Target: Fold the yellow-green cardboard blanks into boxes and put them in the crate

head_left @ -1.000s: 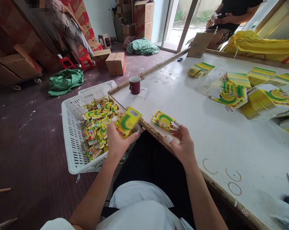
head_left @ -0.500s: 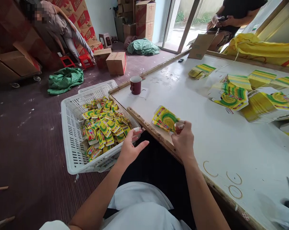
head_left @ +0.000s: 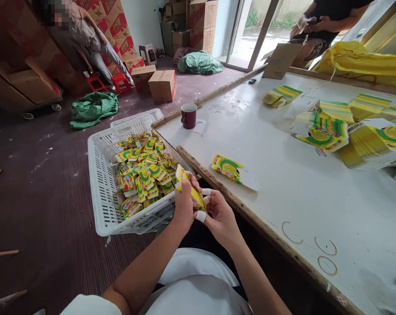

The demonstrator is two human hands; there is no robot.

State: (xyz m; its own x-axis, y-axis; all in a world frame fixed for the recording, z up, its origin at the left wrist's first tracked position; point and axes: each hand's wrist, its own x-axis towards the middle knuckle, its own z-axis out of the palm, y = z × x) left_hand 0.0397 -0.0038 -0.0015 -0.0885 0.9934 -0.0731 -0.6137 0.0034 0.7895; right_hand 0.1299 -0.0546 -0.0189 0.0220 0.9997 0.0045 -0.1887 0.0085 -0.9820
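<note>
Between my two hands, over the gap beside the table edge, is a small yellow and green printed carton (head_left: 196,197). My left hand (head_left: 184,202) is wrapped round its left end, thumb on top. My right hand (head_left: 219,216) pinches the near right end between thumb and fingers, with white tape on some fingertips. A flat carton blank (head_left: 227,168) lies on the white table (head_left: 270,192) just beyond its wooden rim. To the left, a white plastic basket (head_left: 96,188) holds a heap of folded cartons (head_left: 145,173) of the same print.
A maroon mug (head_left: 189,117) stands at the table's left corner. Stacks of carton blanks (head_left: 355,144) lie at the right, with rubber bands (head_left: 327,265) nearer me. One person (head_left: 89,41) bends by red stools; another (head_left: 332,22) sits beyond the table.
My right hand has moved left off the table with a carton, leaving a blank behind. My left hand, open before, has closed on that carton. The view has shifted slightly.
</note>
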